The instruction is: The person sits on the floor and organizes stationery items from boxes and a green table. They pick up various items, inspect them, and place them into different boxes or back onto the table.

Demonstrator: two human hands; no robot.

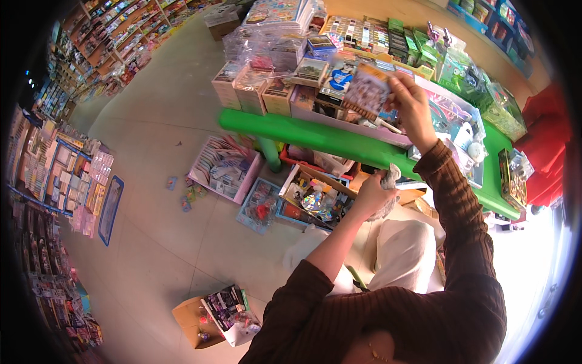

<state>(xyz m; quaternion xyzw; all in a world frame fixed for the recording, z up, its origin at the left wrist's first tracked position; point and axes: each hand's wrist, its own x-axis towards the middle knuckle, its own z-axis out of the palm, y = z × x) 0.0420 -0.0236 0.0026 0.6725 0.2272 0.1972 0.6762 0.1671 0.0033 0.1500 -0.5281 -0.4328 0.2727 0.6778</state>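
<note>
Pinched by its right edge, a small printed card box (367,91) is in my right hand (411,102), raised over the crowded green-edged table. My left hand (375,196) grips a grey cloth (390,184), low in front of the table edge and above my knees. Just left of that hand, an open cardboard box (318,200) holds small toys and shiny wrappers. Behind the raised card box stand a box with a blue-shirted figure (341,79) and a long pink display box (313,113) with mixed goods.
The green table rim (309,129) runs across, with a green leg (269,154) below. On the floor are a pink bin of packets (223,170), a blue tray (261,204) and an opened carton (195,321). Red fabric (545,145) hangs at right. Stocked shelves (122,32) stand far left.
</note>
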